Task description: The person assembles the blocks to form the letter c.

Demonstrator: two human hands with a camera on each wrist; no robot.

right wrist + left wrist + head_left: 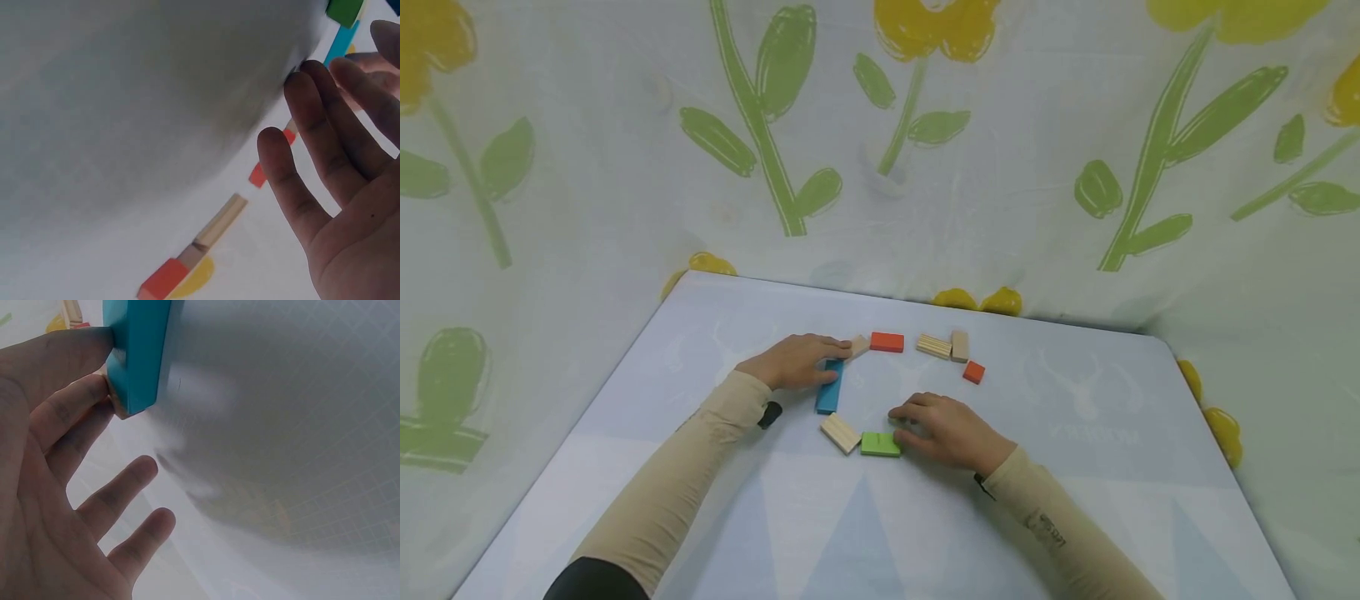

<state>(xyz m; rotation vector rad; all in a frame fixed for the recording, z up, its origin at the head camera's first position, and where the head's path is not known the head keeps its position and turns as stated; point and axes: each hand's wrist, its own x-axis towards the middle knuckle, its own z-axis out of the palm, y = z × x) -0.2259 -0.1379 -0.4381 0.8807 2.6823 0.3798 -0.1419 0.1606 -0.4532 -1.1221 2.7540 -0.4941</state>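
Note:
My left hand (801, 360) is at a ring of flat blocks, its thumb against a blue block (829, 393). Two of its fingertips touch a plain wooden block (856, 347) beyond the blue one. In the left wrist view the thumb presses the side of the blue block (139, 359), with the other fingers spread and nearly straight. My right hand (953, 429) hovers at the right end of a green block (880, 444), fingers loosely extended and nothing between them. Whether its thumb touches the green block is hard to tell. A ridged wooden block (840, 433) links blue and green.
Along the far side lie a red block (887, 342), a ridged wooden block (934, 346), a plain wooden block (959, 346) and a small red block (973, 372). The white table (1097, 467) has its far edge near a flower-printed curtain (1000, 192).

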